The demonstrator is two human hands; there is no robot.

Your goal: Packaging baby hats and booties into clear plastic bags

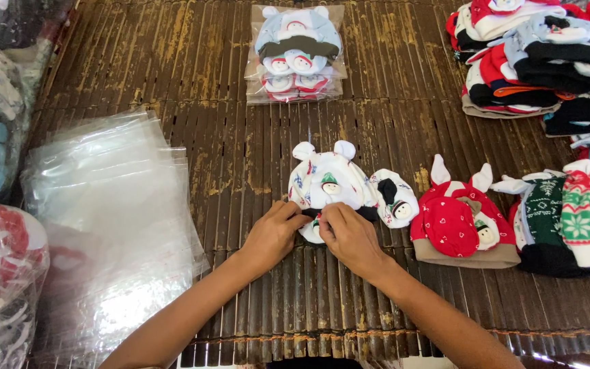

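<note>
Slatted bamboo table (206,82): hats, bags.

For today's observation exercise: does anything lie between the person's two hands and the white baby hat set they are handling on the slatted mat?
Nothing visible does. The left hand and right hand both rest directly on the lower edge of the white hat set. The red hat lies off to its right, and the clear bags to its left.

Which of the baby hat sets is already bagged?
The pale blue set at the top centre, alone inside a clear plastic bag; the white set under both hands and the others lie loose.
</note>
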